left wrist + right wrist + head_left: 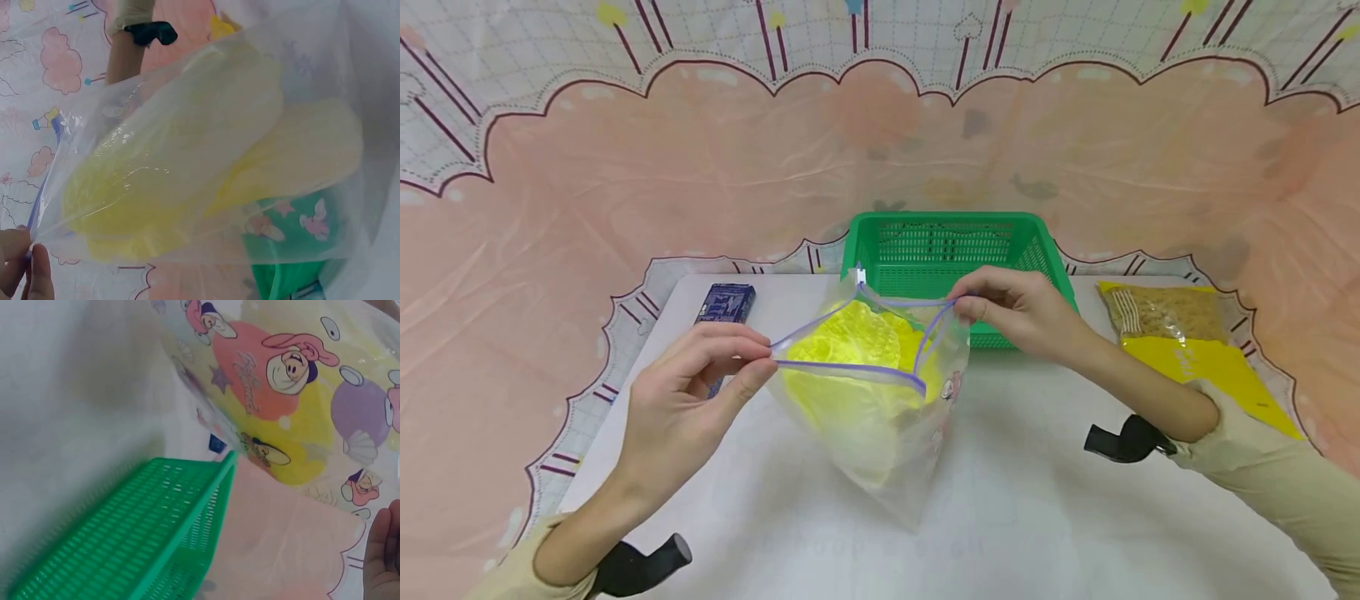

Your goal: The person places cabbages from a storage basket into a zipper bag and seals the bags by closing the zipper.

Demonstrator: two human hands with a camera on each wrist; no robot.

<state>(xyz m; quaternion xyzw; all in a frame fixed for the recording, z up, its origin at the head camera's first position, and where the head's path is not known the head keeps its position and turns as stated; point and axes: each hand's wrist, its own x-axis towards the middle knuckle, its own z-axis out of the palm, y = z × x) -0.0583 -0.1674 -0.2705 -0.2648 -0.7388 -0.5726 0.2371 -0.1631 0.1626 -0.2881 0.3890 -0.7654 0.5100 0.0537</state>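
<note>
A clear zip-top bag with a purple zip strip and a white slider hangs over the table, its mouth spread apart. Inside lie two pale, yellow-leaved napa cabbages, one crossing over the other in the left wrist view. My left hand pinches the left end of the bag's mouth between thumb and fingers. At the right side of the rim, my right hand pinches the edge. Cartoon prints cover the bag's far side in the right wrist view.
Behind the bag stands a green plastic basket, partly hidden by it. A dark blue packet lies at the left. On the right is a yellow package with a see-through upper part. The white table meets a patterned cloth at the back.
</note>
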